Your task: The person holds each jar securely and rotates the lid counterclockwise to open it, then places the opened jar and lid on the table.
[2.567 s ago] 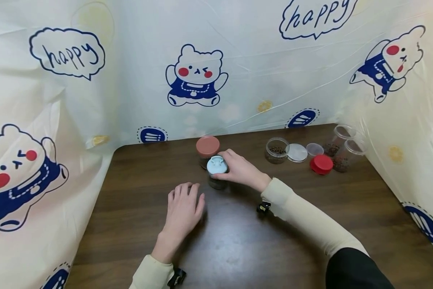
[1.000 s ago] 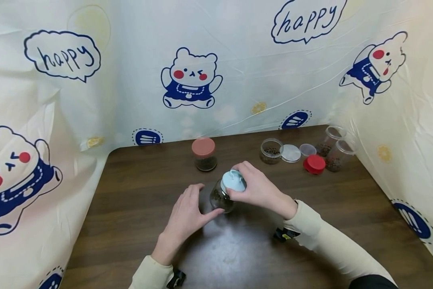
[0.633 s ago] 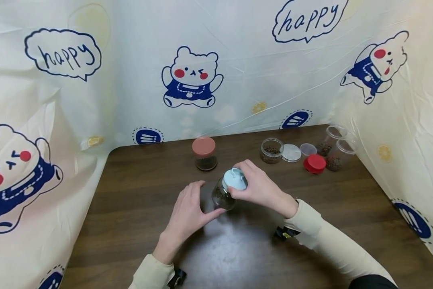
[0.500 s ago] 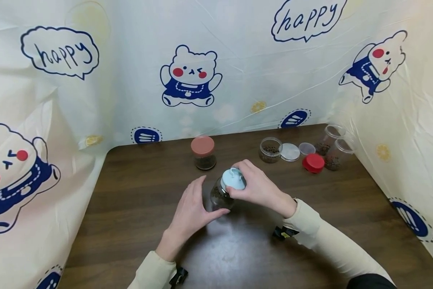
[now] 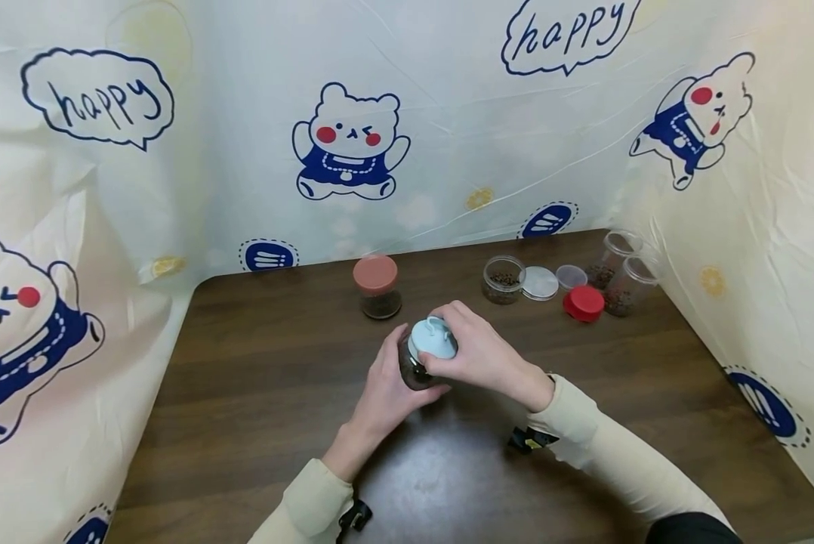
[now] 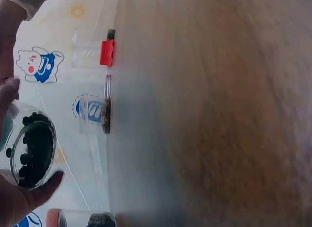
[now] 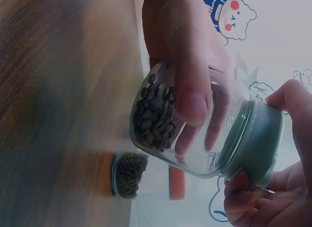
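Note:
A clear jar (image 5: 412, 372) with a light blue lid (image 5: 433, 338) is held tilted over the table. My left hand (image 5: 392, 385) grips the jar's body, thumb on the near side and fingers round the far side. My right hand (image 5: 482, 351) pinches the lid's rim between thumb and fingers. In the right wrist view, dark brown bean-like pieces (image 7: 155, 114) fill the bottom of the jar, and the lid (image 7: 258, 141) sits on its mouth. The left wrist view shows the jar's base (image 6: 36, 154) raised above the tabletop.
Behind the hands stands a jar with a pinkish-red lid (image 5: 376, 275). At the back right are an open jar (image 5: 503, 293) of dark pieces, a silvery lid (image 5: 539, 282), a small clear cup (image 5: 571, 276), a red lid (image 5: 584, 304) and two clear containers (image 5: 627, 291). A printed curtain surrounds the table (image 5: 257, 393).
My right hand has brought the blue-lidded jar nearer, away from the pinkish-red-lidded jar. My left hand has moved up and right and now grips its body.

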`<state>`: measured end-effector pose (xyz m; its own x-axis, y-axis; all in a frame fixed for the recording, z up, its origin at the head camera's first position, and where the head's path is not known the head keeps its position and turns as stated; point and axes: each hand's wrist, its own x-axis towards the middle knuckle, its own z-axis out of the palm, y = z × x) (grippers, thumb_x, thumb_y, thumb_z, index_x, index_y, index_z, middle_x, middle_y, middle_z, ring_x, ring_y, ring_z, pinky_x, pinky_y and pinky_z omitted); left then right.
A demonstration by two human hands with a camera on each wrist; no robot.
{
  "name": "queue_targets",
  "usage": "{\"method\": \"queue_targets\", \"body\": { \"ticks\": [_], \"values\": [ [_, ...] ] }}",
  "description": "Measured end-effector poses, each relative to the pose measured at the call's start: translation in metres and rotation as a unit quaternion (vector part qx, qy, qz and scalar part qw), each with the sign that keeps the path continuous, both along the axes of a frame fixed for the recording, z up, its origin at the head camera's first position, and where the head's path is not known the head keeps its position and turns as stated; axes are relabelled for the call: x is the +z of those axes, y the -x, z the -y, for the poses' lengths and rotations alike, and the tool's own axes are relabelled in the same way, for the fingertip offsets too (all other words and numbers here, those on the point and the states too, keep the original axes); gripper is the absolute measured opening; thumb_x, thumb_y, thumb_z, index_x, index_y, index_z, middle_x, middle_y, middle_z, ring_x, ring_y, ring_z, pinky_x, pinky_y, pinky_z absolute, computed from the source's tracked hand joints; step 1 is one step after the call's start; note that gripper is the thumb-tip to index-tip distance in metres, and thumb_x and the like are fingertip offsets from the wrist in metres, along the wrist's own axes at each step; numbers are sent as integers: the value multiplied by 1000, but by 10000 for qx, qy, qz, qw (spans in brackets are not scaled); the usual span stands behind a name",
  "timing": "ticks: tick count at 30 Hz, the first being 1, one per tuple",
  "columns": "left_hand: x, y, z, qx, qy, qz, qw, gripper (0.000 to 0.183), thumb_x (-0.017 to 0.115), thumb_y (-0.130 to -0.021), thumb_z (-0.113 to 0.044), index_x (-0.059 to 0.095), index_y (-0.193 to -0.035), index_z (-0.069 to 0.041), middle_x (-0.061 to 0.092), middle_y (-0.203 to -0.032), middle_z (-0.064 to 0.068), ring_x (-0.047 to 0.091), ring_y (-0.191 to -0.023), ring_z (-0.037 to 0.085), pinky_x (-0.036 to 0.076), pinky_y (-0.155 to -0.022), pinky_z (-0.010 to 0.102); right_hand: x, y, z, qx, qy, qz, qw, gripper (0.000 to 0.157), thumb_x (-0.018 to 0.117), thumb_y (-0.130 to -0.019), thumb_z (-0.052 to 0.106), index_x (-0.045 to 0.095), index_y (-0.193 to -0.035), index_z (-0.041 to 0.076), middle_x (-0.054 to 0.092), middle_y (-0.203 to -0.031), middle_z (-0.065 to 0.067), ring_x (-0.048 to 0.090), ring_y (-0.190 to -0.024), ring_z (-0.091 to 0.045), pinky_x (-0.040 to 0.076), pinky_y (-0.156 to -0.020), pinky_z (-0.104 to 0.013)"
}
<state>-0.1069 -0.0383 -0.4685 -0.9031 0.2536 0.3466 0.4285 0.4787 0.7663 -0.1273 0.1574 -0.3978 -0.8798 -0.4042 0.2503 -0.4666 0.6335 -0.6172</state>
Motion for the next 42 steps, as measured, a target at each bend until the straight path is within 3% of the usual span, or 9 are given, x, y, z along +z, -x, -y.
{"method": "queue_targets", "body": {
  "ticks": [6, 13, 20, 24, 28, 36, 42],
  "values": [
    [1, 0, 1, -5, 7, 107, 9999, 88, 94, -74, -29, 46, -143, -2, 56, -136, 15, 60, -119, 29, 54, -100, 48, 0, 0, 0, 58, 20, -12, 10000, 53, 76, -85, 42, 62, -122, 7, 60, -112, -5, 58, -96, -18, 56, -82, -35],
    [-4, -3, 2, 174, -259, -58, 9995, 86, 94, -72, -28, 47, -141, -3, 57, -133, 12, 61, -116, 26, 55, -96, 48, 8, -3, -2, 290, -25, -78, 9995, 62, 78, -90, 44, 60, -134, 5, 60, -117, -5, 58, -98, -16, 55, -83, -35],
    [-9, -3, 0, 550, -825, -650, 9929, 89, 94, -68, -24, 47, -140, -4, 61, -129, 13, 64, -113, 26, 55, -92, 50, 25, -1, -7, 663, 170, -1059, 9920, 54, 78, -94, 34, 60, -136, 6, 58, -112, -5, 53, -75, -14, 50, -67, -25],
    [-11, -6, -2, 790, -1096, -849, 9872, 90, 94, -66, -23, 47, -140, -2, 62, -130, 13, 65, -112, 27, 56, -90, 49, 34, 0, -2, 935, -28, -1467, 9847, 52, 78, -93, 36, 62, -132, 6, 60, -121, -7, 60, -86, -14, 55, -74, -27],
    [-12, -8, -6, 975, -1241, -903, 9833, 90, 93, -66, -23, 47, -140, -1, 62, -131, 14, 65, -113, 29, 55, -92, 46, 41, -2, 10, 1126, -440, -1650, 9789, 53, 79, -91, 41, 63, -127, 5, 59, -119, -6, 65, -93, -14, 58, -80, -30],
    [-14, -11, -8, 958, -1362, -836, 9825, 89, 91, -68, -18, 44, -142, 1, 59, -134, 16, 63, -114, 31, 54, -93, 45, 41, -5, 26, 864, -860, -1780, 9764, 58, 84, -84, 49, 64, -119, 7, 59, -111, -4, 63, -82, -13, 57, -70, -30],
    [-14, -12, -7, 1005, -1401, -906, 9809, 89, 91, -68, -17, 44, -141, 1, 59, -134, 18, 63, -115, 30, 54, -93, 48, 40, -6, 31, 758, -922, -1549, 9807, 60, 83, -84, 50, 63, -120, 6, 60, -111, -6, 63, -78, -13, 57, -67, -30]
  ]
}}
